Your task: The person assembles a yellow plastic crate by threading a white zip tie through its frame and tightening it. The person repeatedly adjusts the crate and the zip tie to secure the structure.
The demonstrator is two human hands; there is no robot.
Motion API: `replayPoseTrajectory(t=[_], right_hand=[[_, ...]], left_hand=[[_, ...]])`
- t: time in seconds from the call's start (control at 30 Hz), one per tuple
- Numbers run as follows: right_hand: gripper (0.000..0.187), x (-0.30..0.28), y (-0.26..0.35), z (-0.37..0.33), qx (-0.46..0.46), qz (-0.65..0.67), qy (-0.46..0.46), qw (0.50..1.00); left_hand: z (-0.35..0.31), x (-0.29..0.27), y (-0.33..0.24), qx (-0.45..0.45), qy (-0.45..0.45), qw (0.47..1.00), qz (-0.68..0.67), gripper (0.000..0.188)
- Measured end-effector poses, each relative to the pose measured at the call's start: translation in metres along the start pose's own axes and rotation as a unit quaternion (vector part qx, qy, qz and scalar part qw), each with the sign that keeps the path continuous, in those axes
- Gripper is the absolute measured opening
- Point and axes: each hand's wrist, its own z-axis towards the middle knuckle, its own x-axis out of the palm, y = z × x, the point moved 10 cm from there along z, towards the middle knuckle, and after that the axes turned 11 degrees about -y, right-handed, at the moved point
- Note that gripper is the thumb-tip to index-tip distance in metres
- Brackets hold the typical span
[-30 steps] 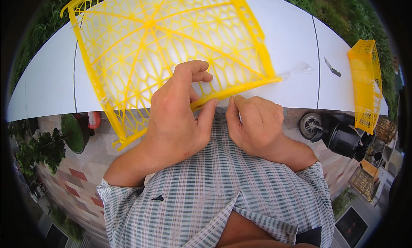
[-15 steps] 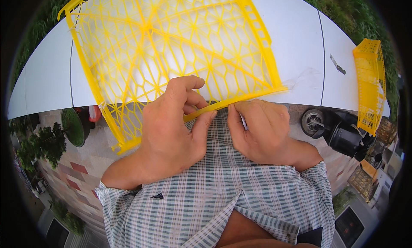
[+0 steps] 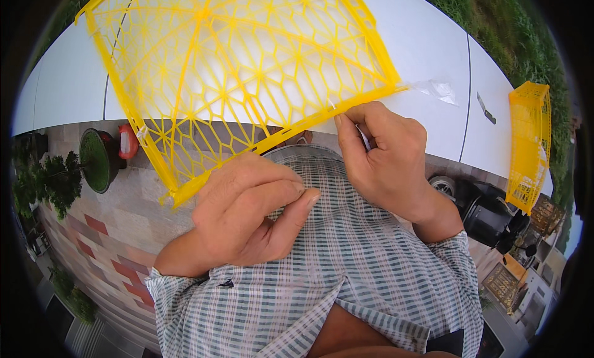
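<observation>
A yellow plastic lattice panel lies tilted over the white table, its near edge overhanging toward me. My right hand is closed in a pinch, thumb and forefinger right at that near edge. A small white strand sticks up from the rim beside those fingertips. My left hand is below the near edge, closed with thumb against forefinger; whatever it pinches is too small to make out. Thin clear strips lie on the table by the panel's right corner.
On the white table a folding knife lies to the right. Another yellow lattice piece stands at the table's right end. Below are a black scooter, a potted plant and a red object on paving.
My left hand has come off the panel's edge and moved down toward me, its fingers closing together. My right hand has shifted up and right. The panel's near edge sits higher in view.
</observation>
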Motion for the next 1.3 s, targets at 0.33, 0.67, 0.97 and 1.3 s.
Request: replayPoseTrajectory(t=[0.33,0.67,0.97,1.3], right_hand=[[0.017,0.0,0.039,0.024,-0.259,-0.147,-0.042,0.954],[0.023,0.001,0.061,-0.005,-0.263,-0.044,0.01,0.964],[0.017,0.011,0.073,-0.037,-0.409,-0.123,-0.005,0.904],[0.023,0.011,0.064,-0.022,-0.304,-0.11,0.052,0.945]], left_hand=[[-0.104,0.042,0.096,-0.527,0.095,0.814,-0.223,0.019],[-0.074,0.03,0.093,-0.398,-0.147,0.746,-0.513,0.075],[-0.078,0.036,0.104,-0.455,-0.167,0.784,-0.388,0.043],[-0.067,0.032,0.089,-0.396,-0.134,0.843,-0.339,0.036]])
